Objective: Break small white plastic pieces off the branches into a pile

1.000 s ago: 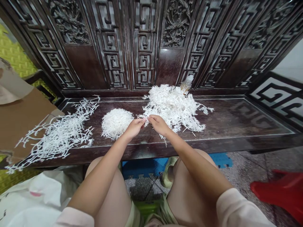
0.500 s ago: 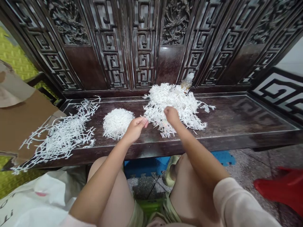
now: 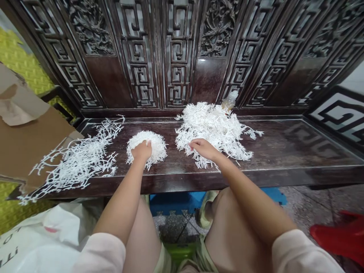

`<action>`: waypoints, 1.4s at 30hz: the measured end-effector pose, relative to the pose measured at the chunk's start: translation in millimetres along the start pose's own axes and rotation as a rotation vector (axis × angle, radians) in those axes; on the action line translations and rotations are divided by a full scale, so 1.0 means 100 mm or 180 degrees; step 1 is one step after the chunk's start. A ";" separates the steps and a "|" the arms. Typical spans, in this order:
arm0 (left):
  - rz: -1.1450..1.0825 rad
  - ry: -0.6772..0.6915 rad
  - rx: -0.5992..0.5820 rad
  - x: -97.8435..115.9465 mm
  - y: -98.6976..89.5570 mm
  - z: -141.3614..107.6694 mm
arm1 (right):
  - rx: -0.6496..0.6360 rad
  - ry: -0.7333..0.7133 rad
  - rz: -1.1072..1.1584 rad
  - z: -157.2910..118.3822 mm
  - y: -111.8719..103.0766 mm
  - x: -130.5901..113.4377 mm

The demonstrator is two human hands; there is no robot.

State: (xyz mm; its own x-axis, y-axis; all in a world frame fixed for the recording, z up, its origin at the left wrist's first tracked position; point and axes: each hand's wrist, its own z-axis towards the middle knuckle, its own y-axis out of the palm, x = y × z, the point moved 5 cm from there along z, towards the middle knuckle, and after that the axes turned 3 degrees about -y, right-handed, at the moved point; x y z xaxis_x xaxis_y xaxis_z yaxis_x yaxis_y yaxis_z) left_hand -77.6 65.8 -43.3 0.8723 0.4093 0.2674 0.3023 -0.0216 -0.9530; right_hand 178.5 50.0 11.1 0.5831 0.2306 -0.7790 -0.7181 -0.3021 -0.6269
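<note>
a: left hand (image 3: 141,150)?
b: palm down on top of a round mound of white branching sprigs (image 3: 157,148), fingers close together and pressed in among the twigs. any real grip impossible to tell from this view.

a: right hand (image 3: 204,149)?
b: at the near edge of a larger loose heap of the same sprigs (image 3: 212,123), fingers almost straight and lying across the twigs, nothing clearly pinched.

a: and the rest of the scene?
b: mound between that heap and a long spread of sprigs (image 3: 82,163), all on the seat of a dark carved wooden bench (image 3: 273,151). just behind the heap, a plastic bottle (image 3: 230,99). at far left, the end of the spread over a torn cardboard sheet (image 3: 25,140). on the floor at right, a red plastic stool (image 3: 338,235).
</note>
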 end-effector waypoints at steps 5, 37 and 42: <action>-0.0183 -0.0178 0.0199 -0.02 -0.06 -0.02 | -0.0058 -0.0079 -0.0143 -0.01 0.11 -0.01; -0.2449 0.1549 -0.1586 0.88 0.21 -0.67 | 0.0111 -0.0208 -0.0611 -0.02 0.18 -0.10; -0.2282 0.1734 -0.1409 0.91 0.15 -0.70 | 0.0139 -0.0216 -0.0738 0.02 0.14 -0.05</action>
State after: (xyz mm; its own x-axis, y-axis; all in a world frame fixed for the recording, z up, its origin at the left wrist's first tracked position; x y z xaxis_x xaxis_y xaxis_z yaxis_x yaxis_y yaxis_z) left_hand 32.8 38.5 -22.9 0.4516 -0.0122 0.8921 0.8446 -0.3163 -0.4319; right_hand 164.9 46.0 6.3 0.7084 0.3511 -0.6123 -0.5847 -0.1940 -0.7877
